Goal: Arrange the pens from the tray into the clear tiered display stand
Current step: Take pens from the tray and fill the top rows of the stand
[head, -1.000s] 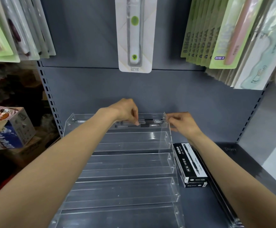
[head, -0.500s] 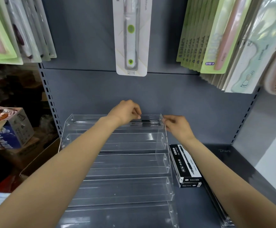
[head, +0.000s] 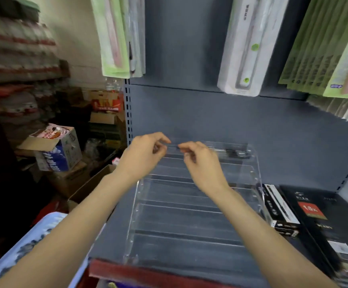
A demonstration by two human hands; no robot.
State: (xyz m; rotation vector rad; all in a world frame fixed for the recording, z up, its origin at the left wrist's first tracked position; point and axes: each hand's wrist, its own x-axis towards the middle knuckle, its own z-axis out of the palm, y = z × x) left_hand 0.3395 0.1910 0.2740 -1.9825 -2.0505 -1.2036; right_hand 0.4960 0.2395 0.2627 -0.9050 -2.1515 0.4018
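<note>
The clear tiered display stand (head: 191, 217) sits on the grey shelf. Pens (head: 236, 152) with dark parts lie at the right end of its top tier. My left hand (head: 142, 156) and my right hand (head: 202, 165) hover close together over the left half of that tier, fingers curled and fingertips almost meeting. Blur hides whether they pinch a pen between them. A light blue tray (head: 23, 246) shows at the lower left, its contents out of sight.
A black pen box (head: 281, 210) lies right of the stand, with black diary notebooks (head: 314, 215) beyond it. Packaged goods (head: 241, 48) hang above on the back panel. Cardboard boxes (head: 54, 148) are stacked on the floor to the left. The shelf has a red front edge (head: 148, 273).
The view has swung left and is blurred. Both hands moved from the right end of the top tier toward its left half and came closer together. The pens stayed at the right.
</note>
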